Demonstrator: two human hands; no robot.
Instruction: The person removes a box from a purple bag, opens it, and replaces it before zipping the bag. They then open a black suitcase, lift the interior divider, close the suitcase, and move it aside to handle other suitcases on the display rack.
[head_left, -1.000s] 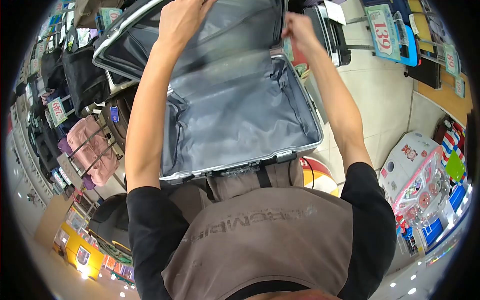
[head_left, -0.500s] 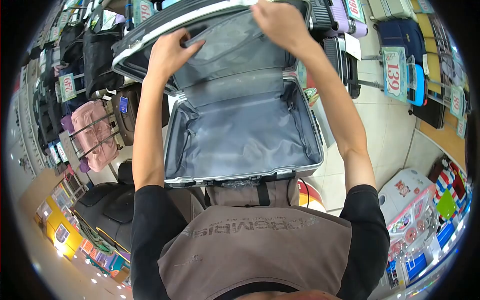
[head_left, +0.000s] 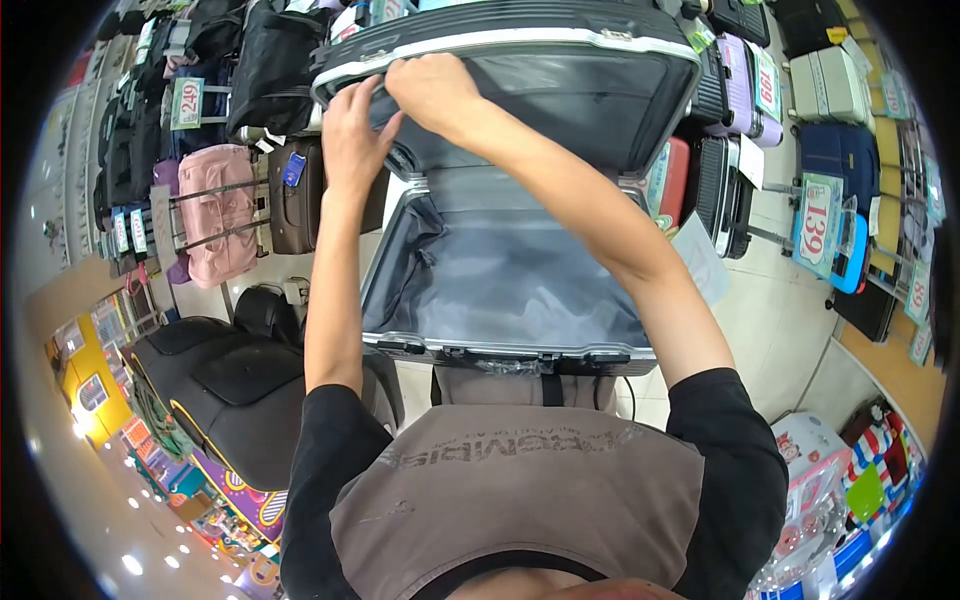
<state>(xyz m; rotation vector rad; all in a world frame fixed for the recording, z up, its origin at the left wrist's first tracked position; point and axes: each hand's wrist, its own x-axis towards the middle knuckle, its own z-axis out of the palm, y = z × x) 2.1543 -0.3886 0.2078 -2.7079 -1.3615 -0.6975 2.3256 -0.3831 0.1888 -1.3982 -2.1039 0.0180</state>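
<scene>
An open hard-shell suitcase (head_left: 520,352) with a silver frame and grey lining stands in front of me, its lid (head_left: 600,45) raised at the top. My left hand (head_left: 352,135) rests on the grey fabric divider (head_left: 560,105) inside the lid near its left corner. My right hand (head_left: 432,92) reaches across beside it and pinches the same divider edge. The two hands touch each other. The lower half of the suitcase holds nothing visible.
Racks of bags with price tags fill the left, including a pink bag (head_left: 215,210) and a brown case (head_left: 300,195). Upright suitcases (head_left: 725,195) and a "139" sign (head_left: 818,225) stand on the right. A black massage chair (head_left: 225,390) sits at lower left.
My right hand has crossed from the lid's right side to its left corner, joining my left hand. The view has tilted, so the suitcase sits lower and further right.
</scene>
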